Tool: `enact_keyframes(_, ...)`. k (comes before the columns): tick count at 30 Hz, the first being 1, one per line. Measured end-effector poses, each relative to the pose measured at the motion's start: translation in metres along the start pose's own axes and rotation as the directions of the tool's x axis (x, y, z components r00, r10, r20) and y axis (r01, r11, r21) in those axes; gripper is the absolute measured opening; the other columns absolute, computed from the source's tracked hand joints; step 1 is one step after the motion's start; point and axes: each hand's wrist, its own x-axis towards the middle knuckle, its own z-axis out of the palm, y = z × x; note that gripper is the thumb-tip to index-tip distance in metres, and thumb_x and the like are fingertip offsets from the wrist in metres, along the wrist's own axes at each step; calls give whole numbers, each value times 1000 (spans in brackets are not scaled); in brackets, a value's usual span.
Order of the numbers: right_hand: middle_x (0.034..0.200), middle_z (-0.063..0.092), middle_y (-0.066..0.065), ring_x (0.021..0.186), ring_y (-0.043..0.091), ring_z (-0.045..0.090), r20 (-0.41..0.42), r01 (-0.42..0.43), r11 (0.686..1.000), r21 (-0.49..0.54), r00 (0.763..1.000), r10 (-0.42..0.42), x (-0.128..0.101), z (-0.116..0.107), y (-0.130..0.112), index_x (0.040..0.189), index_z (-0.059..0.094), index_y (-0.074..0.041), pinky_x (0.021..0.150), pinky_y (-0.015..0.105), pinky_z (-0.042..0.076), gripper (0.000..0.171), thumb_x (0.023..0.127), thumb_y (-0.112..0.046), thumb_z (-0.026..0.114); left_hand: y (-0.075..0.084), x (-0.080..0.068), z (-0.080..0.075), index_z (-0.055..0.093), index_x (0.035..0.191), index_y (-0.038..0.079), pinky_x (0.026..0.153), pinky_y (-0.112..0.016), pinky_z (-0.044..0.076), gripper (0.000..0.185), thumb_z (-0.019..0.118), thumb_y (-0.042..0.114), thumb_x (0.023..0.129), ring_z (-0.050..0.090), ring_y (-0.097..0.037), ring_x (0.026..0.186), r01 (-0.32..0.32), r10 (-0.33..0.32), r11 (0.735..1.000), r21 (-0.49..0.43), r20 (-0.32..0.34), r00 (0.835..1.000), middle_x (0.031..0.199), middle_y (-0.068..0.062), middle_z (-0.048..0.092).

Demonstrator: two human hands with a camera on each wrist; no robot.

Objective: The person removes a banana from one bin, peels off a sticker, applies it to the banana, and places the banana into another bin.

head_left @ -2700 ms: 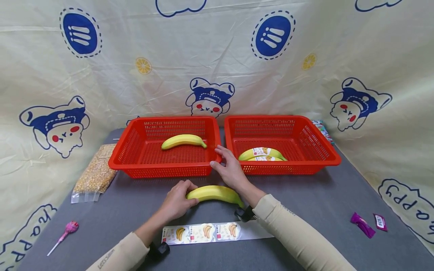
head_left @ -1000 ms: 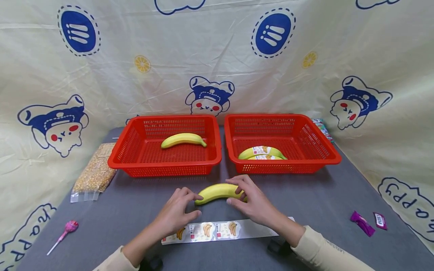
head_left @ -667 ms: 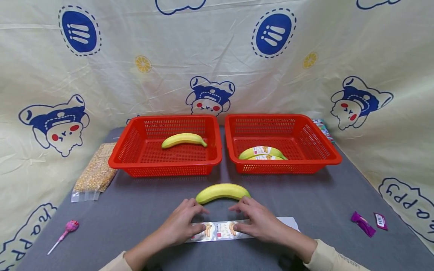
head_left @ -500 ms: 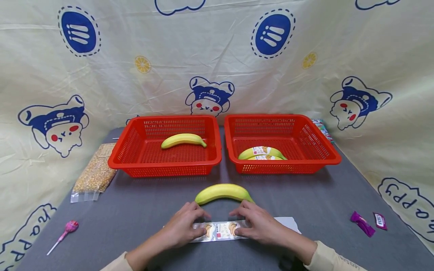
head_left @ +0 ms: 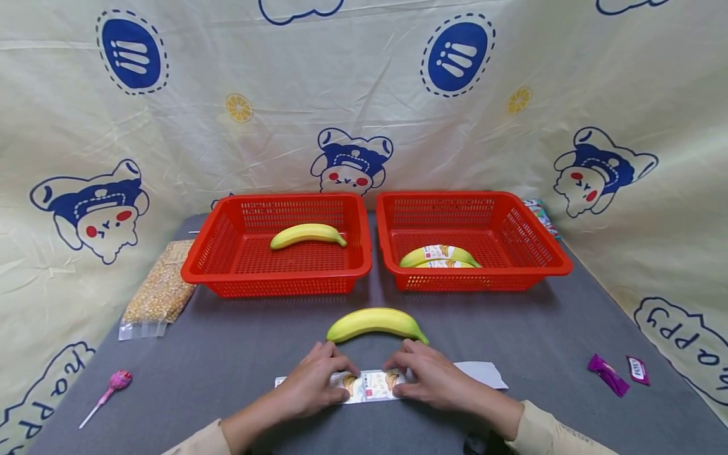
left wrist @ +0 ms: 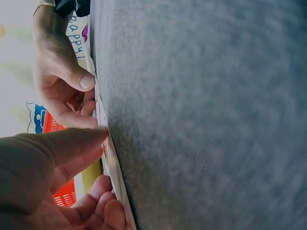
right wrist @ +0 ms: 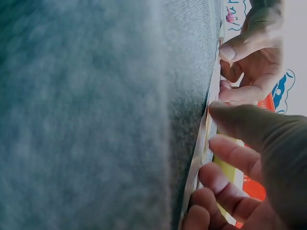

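Head view: both hands, left hand [head_left: 314,384] and right hand [head_left: 428,379], pinching sticker strip [head_left: 368,385] flat on grey table [head_left: 227,354], just before loose banana [head_left: 375,323]. Risks: tearing or creasing a sticker from uneven peeling; nudging banana away.

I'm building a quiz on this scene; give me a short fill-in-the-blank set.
1. Both hands pinch the ____ strip on the grey table.
2. The loose banana lies just ____ the strip, nearer the baskets.
3. The left red basket holds ____ unlabelled banana.
4. The labelled bananas lie in the ____ red basket.

Missing: sticker; beyond; one; right
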Motion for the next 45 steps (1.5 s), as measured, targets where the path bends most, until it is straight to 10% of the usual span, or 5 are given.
enact_keyframes(35, 77, 54, -14, 77, 0, 43, -132, 133, 987, -90, 981, -144, 6, 7, 2, 82, 60, -24, 68, 17, 37, 20, 74, -10, 72, 1, 4, 3, 73, 97, 23, 71, -20, 36, 29, 73, 14, 69, 39, -8, 86, 15, -15, 999, 38, 3, 1000, 90, 7, 51)
enact_keyframes(45, 76, 51, -13, 75, -1, 44, -91, 51, 995, 91, 995, -43, 6, 3, 1, 97, 65, -15, 67, 18, 38, 20, 82, -4, 61, -1, 6, 2, 72, 99, 23, 71, -21, 37, 30, 72, 13, 70, 39, -9, 86, 35, -34, 999, 39, -5, 999, 91, 6, 51)
